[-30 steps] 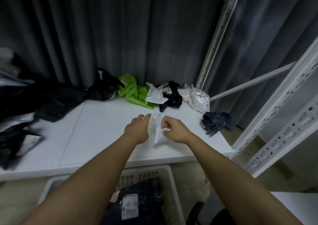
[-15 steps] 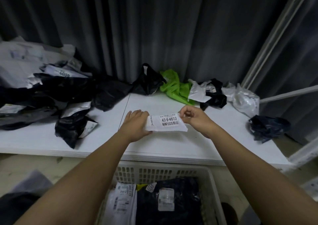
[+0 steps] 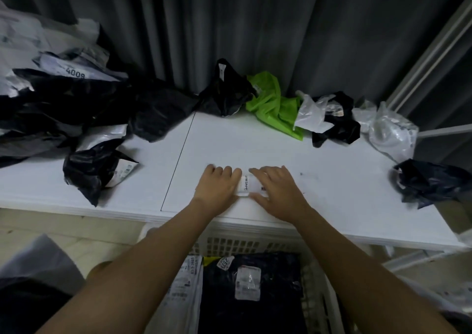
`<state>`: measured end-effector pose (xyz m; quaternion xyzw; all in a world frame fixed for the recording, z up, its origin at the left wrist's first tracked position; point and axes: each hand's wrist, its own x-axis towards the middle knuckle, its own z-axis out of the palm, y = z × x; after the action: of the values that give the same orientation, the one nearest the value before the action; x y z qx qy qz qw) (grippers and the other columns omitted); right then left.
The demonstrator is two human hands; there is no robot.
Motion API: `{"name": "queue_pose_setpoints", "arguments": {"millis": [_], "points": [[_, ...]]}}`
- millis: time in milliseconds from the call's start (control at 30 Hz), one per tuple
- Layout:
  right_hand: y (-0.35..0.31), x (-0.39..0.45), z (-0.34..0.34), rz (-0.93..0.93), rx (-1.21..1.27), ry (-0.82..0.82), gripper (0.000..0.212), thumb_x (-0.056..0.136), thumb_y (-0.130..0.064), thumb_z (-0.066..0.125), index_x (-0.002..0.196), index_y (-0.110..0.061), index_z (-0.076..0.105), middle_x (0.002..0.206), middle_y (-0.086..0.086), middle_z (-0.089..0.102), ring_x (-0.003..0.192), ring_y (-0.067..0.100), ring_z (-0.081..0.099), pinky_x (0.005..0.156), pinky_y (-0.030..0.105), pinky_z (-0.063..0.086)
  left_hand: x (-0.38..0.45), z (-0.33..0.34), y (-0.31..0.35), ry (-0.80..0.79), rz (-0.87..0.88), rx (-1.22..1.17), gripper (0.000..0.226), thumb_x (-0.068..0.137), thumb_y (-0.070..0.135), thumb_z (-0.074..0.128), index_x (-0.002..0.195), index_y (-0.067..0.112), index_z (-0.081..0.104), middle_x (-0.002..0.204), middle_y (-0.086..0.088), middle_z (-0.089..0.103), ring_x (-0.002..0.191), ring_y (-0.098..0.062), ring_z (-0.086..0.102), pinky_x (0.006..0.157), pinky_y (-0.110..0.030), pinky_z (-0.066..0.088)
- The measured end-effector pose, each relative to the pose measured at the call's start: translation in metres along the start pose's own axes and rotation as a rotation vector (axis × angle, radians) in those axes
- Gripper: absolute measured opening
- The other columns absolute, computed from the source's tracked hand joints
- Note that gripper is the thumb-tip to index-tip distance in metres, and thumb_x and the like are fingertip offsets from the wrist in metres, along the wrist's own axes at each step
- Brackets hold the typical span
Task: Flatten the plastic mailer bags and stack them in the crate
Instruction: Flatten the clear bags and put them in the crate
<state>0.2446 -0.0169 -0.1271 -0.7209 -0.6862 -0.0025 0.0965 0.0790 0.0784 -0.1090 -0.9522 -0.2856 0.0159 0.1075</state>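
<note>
Dark grey curtains (image 3: 293, 32) hang in long folds across the whole back of the room. In front of them stands a white table (image 3: 268, 149) (two tops butted together, a thin seam between). A pale metal shelving upright (image 3: 431, 52) leans in at the right. The light is dim.

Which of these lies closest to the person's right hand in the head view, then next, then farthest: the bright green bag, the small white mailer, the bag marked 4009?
From the right hand:
1. Small white mailer: directly under its fingers, pressed on the table.
2. Bright green bag: at the table's back edge, straight ahead.
3. Bag marked 4009: far left, atop the heap.
</note>
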Motion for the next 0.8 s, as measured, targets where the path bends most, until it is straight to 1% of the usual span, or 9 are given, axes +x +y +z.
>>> {"name": "queue_pose_setpoints", "arguments": {"millis": [67, 100, 200, 300, 433, 567, 633, 700, 800], "points": [[0.001, -0.002, 0.006, -0.009, 0.003, 0.042, 0.059, 0.089, -0.052, 0.041, 0.134, -0.015, 0.052, 0.116, 0.009, 0.06, 0.102, 0.03, 0.056, 0.093, 0.045, 0.044, 0.002, 0.006, 0.0, -0.022, 0.027, -0.009, 0.054, 0.095, 0.039, 0.043, 0.139, 0.01, 0.028, 0.131, -0.01, 0.047, 0.121, -0.03, 0.046, 0.113, -0.041, 0.016], [0.0, -0.003, 0.007, -0.011, 0.0, 0.048, 0.058, 0.089, -0.05, 0.042, 0.134, -0.015, 0.052, 0.115, 0.009, 0.061, 0.101, 0.029, 0.056, 0.091, 0.044, 0.044, 0.002, 0.007, 0.0, -0.035, 0.028, -0.021, 0.058, 0.096, 0.038, 0.043, 0.142, 0.01, 0.024, 0.135, -0.011, 0.044, 0.127, -0.031, 0.041, 0.116, -0.042, 0.011], [0.0, -0.005, 0.012, 0.003, 0.02, 0.069, 0.055, 0.092, -0.048, 0.04, 0.134, -0.015, 0.053, 0.116, 0.008, 0.061, 0.103, 0.028, 0.055, 0.092, 0.043, 0.044, 0.002, 0.013, 0.002, -0.06, 0.027, -0.048, 0.065, 0.095, 0.042, 0.043, 0.147, 0.013, 0.017, 0.142, -0.012, 0.037, 0.134, -0.031, 0.031, 0.117, -0.045, 0.01], [-0.002, -0.003, 0.013, 0.07, 0.03, 0.078, 0.055, 0.094, -0.05, 0.032, 0.133, -0.018, 0.055, 0.119, 0.008, 0.062, 0.109, 0.029, 0.055, 0.098, 0.048, 0.04, 0.003, 0.017, 0.003, -0.07, 0.02, -0.094, 0.072, 0.093, 0.059, 0.037, 0.148, 0.016, 0.019, 0.143, -0.011, 0.038, 0.136, -0.03, 0.029, 0.116, -0.046, 0.013], [-0.006, 0.004, 0.01, 0.149, -0.022, 0.01, 0.068, 0.091, -0.054, 0.014, 0.136, -0.021, 0.052, 0.125, 0.009, 0.061, 0.118, 0.032, 0.051, 0.104, 0.051, 0.033, 0.006, 0.024, 0.0, -0.046, -0.027, -0.131, 0.077, 0.089, 0.071, 0.015, 0.147, 0.02, 0.023, 0.143, -0.009, 0.04, 0.136, -0.03, 0.028, 0.116, -0.043, 0.015], [-0.004, 0.004, 0.012, 0.21, -0.074, -0.072, 0.084, 0.082, -0.063, -0.007, 0.146, -0.028, 0.036, 0.141, 0.004, 0.048, 0.136, 0.029, 0.033, 0.113, 0.051, 0.017, 0.008, 0.027, 0.001, -0.064, -0.085, -0.179, 0.085, 0.085, 0.069, -0.004, 0.149, 0.02, 0.021, 0.15, -0.01, 0.033, 0.142, -0.03, 0.02, 0.118, -0.042, 0.012], [-0.005, 0.003, 0.014, 0.229, -0.065, -0.069, 0.089, 0.081, -0.066, -0.011, 0.147, -0.029, 0.034, 0.144, 0.004, 0.045, 0.138, 0.029, 0.03, 0.113, 0.051, 0.015, 0.009, 0.03, 0.002, -0.081, -0.105, -0.203, 0.092, 0.079, 0.07, -0.015, 0.15, 0.021, 0.017, 0.154, -0.01, 0.026, 0.145, -0.029, 0.014, 0.119, -0.041, 0.008], [-0.006, 0.004, 0.015, 0.243, -0.062, -0.078, 0.086, 0.08, -0.063, -0.01, 0.148, -0.03, 0.03, 0.148, 0.003, 0.04, 0.141, 0.028, 0.025, 0.114, 0.051, 0.013, 0.01, 0.032, 0.002, -0.082, -0.129, -0.256, 0.11, 0.065, 0.073, -0.032, 0.152, 0.022, 0.011, 0.158, -0.01, 0.016, 0.147, -0.027, 0.008, 0.119, -0.04, 0.003], [-0.008, 0.005, 0.016, 0.276, -0.039, -0.084, 0.086, 0.077, -0.061, -0.013, 0.151, -0.033, 0.021, 0.155, 0.002, 0.028, 0.144, 0.025, 0.017, 0.116, 0.051, 0.007, 0.01, 0.038, 0.003, -0.08, -0.177, -0.325, 0.119, 0.053, 0.075, -0.04, 0.153, 0.025, 0.002, 0.161, -0.009, 0.004, 0.148, -0.024, -0.002, 0.119, -0.04, -0.002]]}}
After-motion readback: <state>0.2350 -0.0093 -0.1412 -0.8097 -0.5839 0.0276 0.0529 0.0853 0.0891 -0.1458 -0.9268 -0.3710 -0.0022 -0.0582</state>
